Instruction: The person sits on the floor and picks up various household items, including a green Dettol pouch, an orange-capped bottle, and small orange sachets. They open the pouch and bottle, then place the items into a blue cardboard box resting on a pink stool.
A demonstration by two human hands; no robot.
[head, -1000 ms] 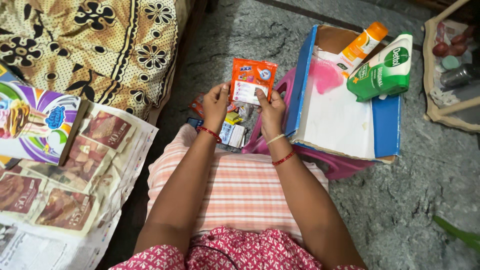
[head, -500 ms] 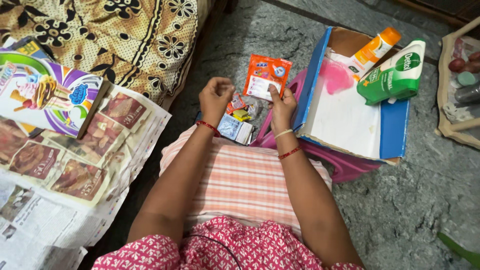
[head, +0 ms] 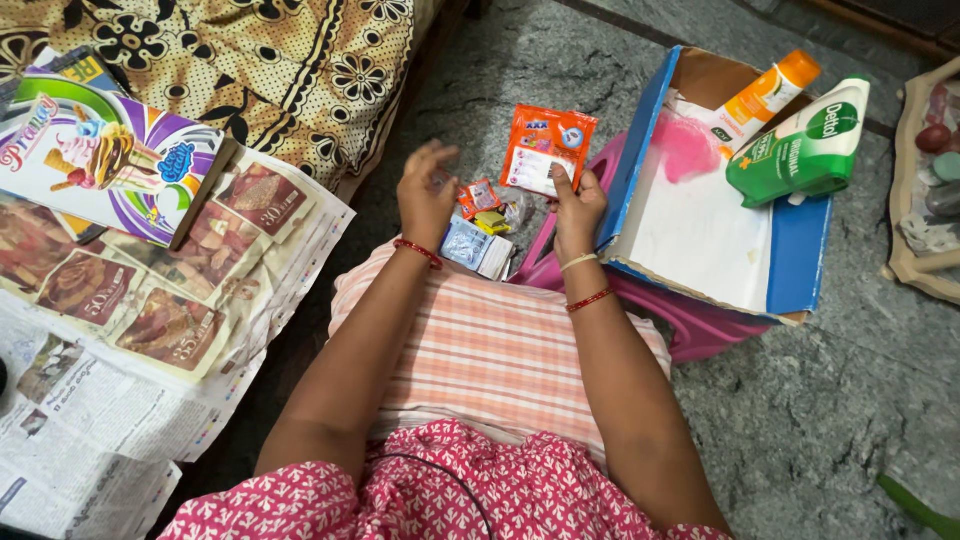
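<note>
Head view, the only one: the person sits on the floor with a striped cloth (head: 480, 350) over the lap. Their right hand (head: 578, 208) holds an orange sachet (head: 546, 150) upright, thumb on its lower edge and fingers closed behind it, just above the small packets (head: 482, 225) heaped at the cloth's far edge. Their left hand (head: 426, 196) hangs over that same heap with fingers loosely curled and spread; it is blurred, and I cannot tell whether it grips anything. To the right a blue box lid (head: 800, 250) lies tilted against a pink bag (head: 690, 325), carrying a green bottle (head: 805, 145) and an orange tube (head: 765, 95). Newspaper (head: 120, 380) and a colourful carton (head: 110, 165) lie to the left, near a patterned bedspread (head: 250, 50).

By my judgement the sorting is partway along: one sachet is picked out and held up, while several packets remain in the heap, untouched.

Against the frame a second ago, the left hand has let go of the sachet it shared with the right and dropped towards the heap. The sachet now rests in the right hand alone. The camera has drifted too, showing more of the carton.
</note>
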